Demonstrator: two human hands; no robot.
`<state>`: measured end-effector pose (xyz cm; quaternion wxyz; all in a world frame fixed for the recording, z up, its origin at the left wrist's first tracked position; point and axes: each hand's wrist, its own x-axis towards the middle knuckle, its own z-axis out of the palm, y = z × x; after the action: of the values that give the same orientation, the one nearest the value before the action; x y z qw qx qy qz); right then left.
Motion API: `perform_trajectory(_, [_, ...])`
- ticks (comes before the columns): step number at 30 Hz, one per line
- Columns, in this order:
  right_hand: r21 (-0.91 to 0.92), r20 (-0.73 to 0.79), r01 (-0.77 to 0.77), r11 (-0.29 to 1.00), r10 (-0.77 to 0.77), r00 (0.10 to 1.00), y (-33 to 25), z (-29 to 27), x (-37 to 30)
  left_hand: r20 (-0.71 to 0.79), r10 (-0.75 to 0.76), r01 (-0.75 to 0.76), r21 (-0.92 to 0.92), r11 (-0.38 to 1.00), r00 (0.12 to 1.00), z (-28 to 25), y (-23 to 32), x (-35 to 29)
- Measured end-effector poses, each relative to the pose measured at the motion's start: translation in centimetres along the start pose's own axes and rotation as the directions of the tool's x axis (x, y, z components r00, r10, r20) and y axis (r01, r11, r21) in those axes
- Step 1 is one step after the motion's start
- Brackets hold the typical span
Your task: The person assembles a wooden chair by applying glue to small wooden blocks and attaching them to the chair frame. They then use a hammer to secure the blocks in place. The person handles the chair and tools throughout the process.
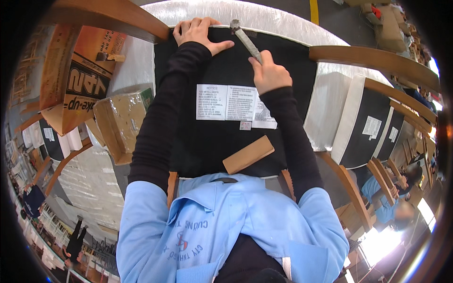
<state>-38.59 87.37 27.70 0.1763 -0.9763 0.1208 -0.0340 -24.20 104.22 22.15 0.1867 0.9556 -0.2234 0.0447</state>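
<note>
In front of me lies an upside-down chair seat with a black fabric underside (188,137), a pale edge and printed white labels (224,103). My left hand (196,37) rests on its far edge near the left wooden leg, thumb stretched out and fingers lying over the rim. My right hand (272,73) is closed round the handle of a hammer (248,44). The hammer's head is over the seat's far edge, right of my left hand; whether it touches is unclear. A flat tan rectangular piece (248,154) lies on the black fabric nearer me.
Brown wooden chair legs rise at the left (113,21) and right (373,62). Cardboard boxes (120,125) stand at left, below a large orange printed carton (87,70). More upturned chairs (365,125) are at right, with a person in blue (380,191) beyond. White wrapping (325,99) lies under the seat.
</note>
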Motion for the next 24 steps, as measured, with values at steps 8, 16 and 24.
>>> perform_trajectory(8, [-0.029, 0.167, -0.164, 0.986, 0.166, 0.972, -0.8, 0.9, 0.3, 0.068, -0.027, 0.026, 0.014, 1.0, 0.997, 0.0, 0.3, -0.1])
perform_trajectory(16, [0.402, -0.404, 0.173, 0.899, 0.004, 0.915, -3.7, -4.7, 0.0, 0.075, -0.049, 0.047, 0.032, 0.998, 0.996, -0.4, 0.1, -0.1])
perform_trajectory(24, [0.082, -0.075, 0.004, 0.997, 0.002, 0.997, -3.7, -3.7, 0.1, 0.046, -0.034, 0.033, 0.028, 0.999, 0.998, -0.1, 0.0, 0.0])
